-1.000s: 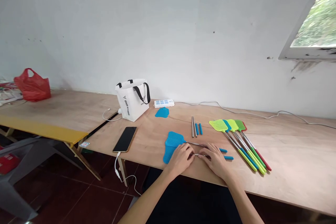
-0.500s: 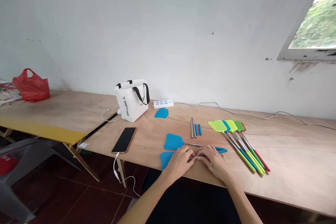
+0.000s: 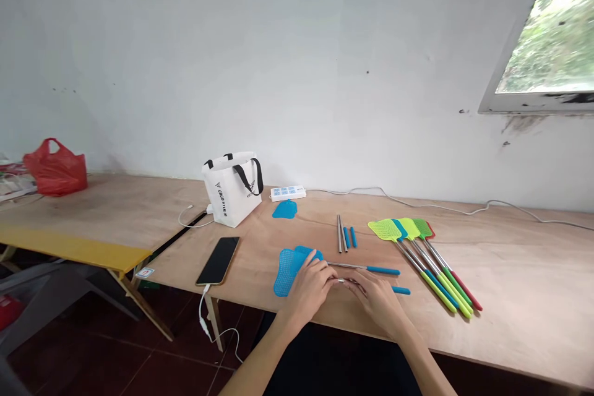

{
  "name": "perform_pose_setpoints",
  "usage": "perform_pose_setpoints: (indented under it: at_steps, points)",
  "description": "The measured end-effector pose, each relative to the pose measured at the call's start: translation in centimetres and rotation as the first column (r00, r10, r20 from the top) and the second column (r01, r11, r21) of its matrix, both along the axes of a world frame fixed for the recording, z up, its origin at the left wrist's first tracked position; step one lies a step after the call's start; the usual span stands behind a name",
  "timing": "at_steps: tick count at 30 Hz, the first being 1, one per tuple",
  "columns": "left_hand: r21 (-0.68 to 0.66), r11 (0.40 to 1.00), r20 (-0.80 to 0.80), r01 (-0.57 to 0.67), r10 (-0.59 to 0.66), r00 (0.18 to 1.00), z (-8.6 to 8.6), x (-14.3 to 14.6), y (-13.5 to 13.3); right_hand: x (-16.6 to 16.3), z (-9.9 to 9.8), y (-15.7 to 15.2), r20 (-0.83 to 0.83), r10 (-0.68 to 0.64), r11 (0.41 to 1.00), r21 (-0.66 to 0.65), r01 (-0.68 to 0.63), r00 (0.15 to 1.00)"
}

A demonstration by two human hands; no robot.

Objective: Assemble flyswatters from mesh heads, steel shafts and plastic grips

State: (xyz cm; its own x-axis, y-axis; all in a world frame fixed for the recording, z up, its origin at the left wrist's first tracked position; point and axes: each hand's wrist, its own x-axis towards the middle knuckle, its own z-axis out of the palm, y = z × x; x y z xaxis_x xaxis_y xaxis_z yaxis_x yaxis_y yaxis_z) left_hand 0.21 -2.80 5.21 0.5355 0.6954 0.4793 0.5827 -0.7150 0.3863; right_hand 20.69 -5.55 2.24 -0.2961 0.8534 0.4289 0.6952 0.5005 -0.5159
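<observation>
Both my hands rest on the wooden table [image 3: 510,322] near its front edge. My left hand [image 3: 310,286] is closed round the neck of a blue fly swatter [image 3: 284,265], just behind its mesh head. My right hand [image 3: 374,300] pinches the thin metal rod of the same swatter, whose blue grip end [image 3: 401,290] sticks out to the right. A second blue swatter lies just behind it, its rod and blue handle [image 3: 381,270] pointing right.
Several finished swatters [image 3: 424,257] with green, blue and red handles lie to the right. Loose rods and blue grips [image 3: 346,236], a blue mesh head [image 3: 284,209], a power strip [image 3: 288,192], a white tote bag [image 3: 231,188] and a phone [image 3: 218,260] sit behind and left. A red bag [image 3: 56,166] lies far left.
The camera has tilted and shifted slightly. My hands have stayed on the swatter rod while the blue mesh head swung from below my left hand to its upper left.
</observation>
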Motion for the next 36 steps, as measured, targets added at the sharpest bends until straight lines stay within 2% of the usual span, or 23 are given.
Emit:
perform_pose_setpoints:
  at_steps: [2, 4, 6, 8, 13, 15, 18, 23, 28, 32, 36]
  points:
    - [0.051, 0.998, 0.074, 0.029, -0.033, 0.997, 0.8, 0.2, -0.6, -0.1, 0.5, -0.3, -0.047, -0.067, 0.997, 0.031, 0.069, 0.997]
    - [0.074, 0.991, 0.153, 0.108, -0.119, 0.981, 1.5, 0.4, -1.5, 0.0, 0.9, -0.5, -0.09, -0.124, 0.99, 0.054, 0.129, 0.988]
    - [0.068, 0.976, 0.205, 0.205, -0.215, 0.955, 2.1, 0.7, -2.3, 0.2, 1.2, -0.8, -0.111, -0.15, 0.985, 0.071, 0.159, 0.982]
    - [0.012, 0.969, 0.228, 0.248, -0.244, 0.943, 2.3, 0.9, -2.9, 0.1, 1.5, -1.1, -0.122, -0.159, 0.983, 0.077, 0.169, 0.98]
    - [-0.267, 0.953, 0.29, 0.143, -0.062, 0.955, 1.8, 1.0, -2.5, -0.5, 2.4, -1.9, -0.16, -0.149, 0.985, 0.057, 0.16, 0.976]
    - [-0.343, 0.929, 0.374, 0.137, 0.002, 0.927, 1.3, 1.2, -2.0, -0.9, 2.9, -2.2, -0.169, -0.114, 0.992, 0.032, 0.121, 0.979]
    - [-0.42, 0.892, 0.528, 0.164, 0.094, 0.844, 0.3, 1.8, -1.5, -1.4, 3.5, -2.6, -0.175, -0.081, 0.996, 0.006, 0.083, 0.981]
    - [-0.447, 0.855, 0.68, 0.263, 0.134, 0.721, -0.7, 2.8, -1.6, -2.1, 3.9, -3.1, -0.118, -0.109, 0.993, 0.032, 0.113, 0.987]
    - [-0.432, 0.847, 0.755, 0.309, 0.152, 0.638, -0.2, 2.8, -1.7, -2.3, 3.8, -3.3, -0.042, -0.195, 0.979, 0.058, 0.197, 0.98]
    - [-0.438, 0.834, 0.788, 0.335, 0.177, 0.589, 0.3, 2.9, -1.9, -2.6, 3.9, -3.5, 0.053, -0.14, 0.99, -0.013, 0.141, 0.989]
    - [-0.461, 0.816, 0.81, 0.349, 0.227, 0.54, 0.5, 2.9, -1.8, -2.7, 4.0, -3.6, 0.131, -0.127, 0.992, 0.016, 0.126, 0.983]
